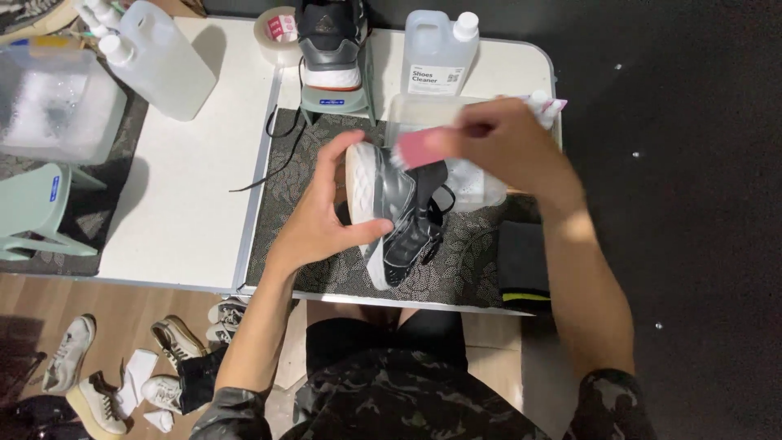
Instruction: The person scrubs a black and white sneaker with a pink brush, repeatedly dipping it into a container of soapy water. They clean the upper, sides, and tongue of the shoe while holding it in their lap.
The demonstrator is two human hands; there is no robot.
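Shoes on table: two. One grey-black shoe lies on its side on the dark mat, white sole toward the left hand; a second shoe stands on a pale green stand at the table's far edge.
Shoes on floor: several pairs at lower left, too jumbled to count.
Jugs: two. One clear jug lies tilted at the far left of the white table; one labelled jug stands upright behind the mat.
Tape: one roll beside the far shoe.
Containers: a clear tub behind the held shoe, contents unclear; a clear box off the table's left holding foamy water.
Cloth: one folded black cloth on the mat's right edge.
Left hand: fingers curled around the shoe's sole and side, gripping it.
Right hand: closed on a pink brush, blurred, held at the shoe's upper.
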